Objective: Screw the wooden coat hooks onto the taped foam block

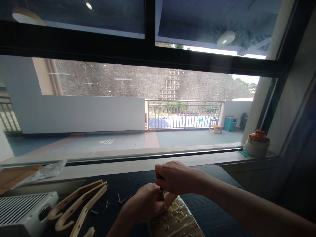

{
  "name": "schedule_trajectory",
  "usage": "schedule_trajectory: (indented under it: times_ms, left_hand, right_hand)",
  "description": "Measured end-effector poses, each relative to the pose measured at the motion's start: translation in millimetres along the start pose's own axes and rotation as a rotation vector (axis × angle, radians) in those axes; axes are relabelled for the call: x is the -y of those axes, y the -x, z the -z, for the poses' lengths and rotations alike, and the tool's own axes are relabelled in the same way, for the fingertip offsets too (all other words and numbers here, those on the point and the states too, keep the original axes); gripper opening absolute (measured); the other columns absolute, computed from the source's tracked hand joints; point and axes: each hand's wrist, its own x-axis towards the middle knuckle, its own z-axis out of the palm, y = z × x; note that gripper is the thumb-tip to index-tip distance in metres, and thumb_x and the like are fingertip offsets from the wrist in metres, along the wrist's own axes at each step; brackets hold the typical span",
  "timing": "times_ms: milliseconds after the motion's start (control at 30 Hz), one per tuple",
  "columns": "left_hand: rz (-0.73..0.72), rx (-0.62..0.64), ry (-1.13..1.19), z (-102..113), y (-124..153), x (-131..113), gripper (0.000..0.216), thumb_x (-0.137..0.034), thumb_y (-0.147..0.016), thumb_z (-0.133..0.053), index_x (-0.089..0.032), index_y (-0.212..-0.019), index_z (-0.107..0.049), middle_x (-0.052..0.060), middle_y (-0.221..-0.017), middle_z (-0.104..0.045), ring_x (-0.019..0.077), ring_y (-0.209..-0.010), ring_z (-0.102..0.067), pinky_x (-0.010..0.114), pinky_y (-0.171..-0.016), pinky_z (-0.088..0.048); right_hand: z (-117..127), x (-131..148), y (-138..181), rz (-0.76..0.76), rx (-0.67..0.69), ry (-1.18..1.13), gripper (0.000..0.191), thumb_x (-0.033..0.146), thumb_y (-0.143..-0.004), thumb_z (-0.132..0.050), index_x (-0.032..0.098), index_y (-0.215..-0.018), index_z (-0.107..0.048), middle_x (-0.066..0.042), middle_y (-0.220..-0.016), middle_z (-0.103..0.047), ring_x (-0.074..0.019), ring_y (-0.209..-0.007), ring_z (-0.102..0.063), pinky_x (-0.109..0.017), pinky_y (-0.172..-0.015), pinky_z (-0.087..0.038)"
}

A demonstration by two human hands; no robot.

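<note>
My left hand (144, 203) is closed over the top of a flat wooden piece (176, 221) that lies on the dark table (217, 210) and bears a speckled pattern. My right hand (175, 177) is closed just above it, gripping a thin dark tool (161, 194) that points down between both hands. The tool's tip and whatever it touches are hidden by my fingers. Several small screws (120, 200) lie loose on the table left of my left hand.
Curved wooden pieces (79, 205) lie at the left, beside a white slatted appliance (23, 210). A clear plastic bag (43, 172) rests on the window sill. A white jar with an orange lid (256, 144) stands at the sill's right end.
</note>
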Motion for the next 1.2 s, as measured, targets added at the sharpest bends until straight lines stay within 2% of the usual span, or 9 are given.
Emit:
schedule_trajectory:
  times_ms: [133, 233, 400, 500, 633, 733, 833, 1033, 1200]
  left_hand:
    - [0.034, 0.011, -0.014, 2.1, 1.1, -3.1, 0.016, -0.024, -0.07, -0.046, -0.017, -0.064, -0.059, -0.001, -0.056, -0.053, 0.0102, -0.051, -0.042, 0.022, -0.048, -0.028]
    - [0.016, 0.019, -0.019, 2.2, 0.5, -2.0, 0.016, -0.023, -0.071, -0.046, -0.017, -0.067, -0.061, -0.001, -0.058, -0.055, 0.0107, -0.052, -0.043, 0.022, -0.051, -0.031]
    - [0.006, 0.01, -0.024, -0.3, -1.3, 1.9, 0.013, -0.02, -0.066, -0.045, -0.017, -0.059, -0.056, -0.002, -0.055, -0.052, 0.0099, -0.05, -0.042, 0.022, -0.049, -0.029]
    - [0.02, 0.007, -0.017, -2.3, -1.3, 2.7, 0.014, -0.02, -0.067, -0.045, -0.017, -0.062, -0.057, -0.002, -0.055, -0.053, 0.0096, -0.05, -0.041, 0.022, -0.049, -0.029]
    - [0.033, 0.0, 0.009, -2.5, 0.0, 1.1, 0.02, -0.027, -0.072, -0.045, -0.016, -0.07, -0.062, -0.001, -0.059, -0.056, 0.0105, -0.052, -0.042, 0.022, -0.051, -0.03]
    - [0.032, -0.003, 0.019, -0.7, 0.9, -1.6, 0.022, -0.03, -0.074, -0.046, -0.017, -0.075, -0.064, 0.0, -0.06, -0.057, 0.0113, -0.053, -0.044, 0.023, -0.052, -0.031]
    - [0.027, 0.006, -0.01, 0.9, 1.2, -3.2, 0.022, -0.03, -0.074, -0.046, -0.017, -0.069, -0.062, -0.001, -0.057, -0.054, 0.0107, -0.052, -0.042, 0.022, -0.05, -0.03]
    - [0.038, 0.005, -0.039, 0.7, 0.1, -3.1, 0.017, -0.024, -0.068, -0.046, -0.016, -0.055, -0.053, -0.003, -0.052, -0.043, 0.0086, -0.048, -0.038, 0.021, -0.045, -0.025]
    - [0.048, 0.017, -0.02, 0.7, 0.6, -2.9, 0.021, -0.026, -0.072, -0.044, -0.016, -0.063, -0.06, -0.001, -0.057, -0.053, 0.0105, -0.052, -0.042, 0.023, -0.05, -0.029]
  right_hand:
    - [10.3, -4.6, 3.0, 0.05, 0.038, 0.014, 0.027, 0.036, -0.079, -0.046, 0.019, -0.094, -0.06, -0.004, -0.076, -0.065, -0.0141, -0.062, -0.054, -0.025, -0.051, -0.03]
    - [15.3, -6.3, 4.0, 0.116, 0.038, -0.001, 0.022, 0.033, -0.078, -0.048, 0.021, -0.091, -0.06, -0.002, -0.079, -0.065, -0.0137, -0.066, -0.055, -0.024, -0.054, -0.032]
    - [3.9, -5.4, 1.2, 0.081, 0.011, -0.007, 0.022, 0.029, -0.078, -0.043, 0.019, -0.088, -0.061, -0.003, -0.075, -0.065, -0.0134, -0.063, -0.054, -0.024, -0.051, -0.03]
    - [-1.6, -5.0, -0.9, 0.047, -0.028, -0.002, 0.024, 0.031, -0.078, -0.042, 0.019, -0.088, -0.06, -0.003, -0.073, -0.065, -0.0135, -0.06, -0.053, -0.024, -0.048, -0.028]
    - [5.3, -5.4, -0.7, 0.076, -0.013, -0.013, 0.027, 0.035, -0.077, -0.045, 0.02, -0.095, -0.058, -0.002, -0.075, -0.065, -0.0132, -0.059, -0.052, -0.024, -0.047, -0.028]
    - [11.8, -5.9, 1.0, 0.115, -0.004, -0.011, 0.022, 0.033, -0.076, -0.046, 0.022, -0.091, -0.059, -0.001, -0.075, -0.065, -0.013, -0.061, -0.053, -0.023, -0.05, -0.03]
    - [10.9, -6.8, 2.2, 0.116, 0.01, -0.015, 0.02, 0.029, -0.079, -0.043, 0.021, -0.086, -0.06, -0.001, -0.076, -0.065, -0.013, -0.064, -0.055, -0.024, -0.053, -0.032]
    - [1.6, -7.6, 1.6, 0.046, -0.025, -0.008, 0.025, 0.032, -0.081, -0.041, 0.019, -0.091, -0.06, -0.004, -0.076, -0.066, -0.0145, -0.064, -0.056, -0.025, -0.051, -0.031]
    - [11.1, -6.3, 2.5, 0.068, 0.003, 0.001, 0.027, 0.034, -0.078, -0.044, 0.02, -0.094, -0.06, -0.003, -0.076, -0.065, -0.0137, -0.061, -0.054, -0.024, -0.049, -0.03]
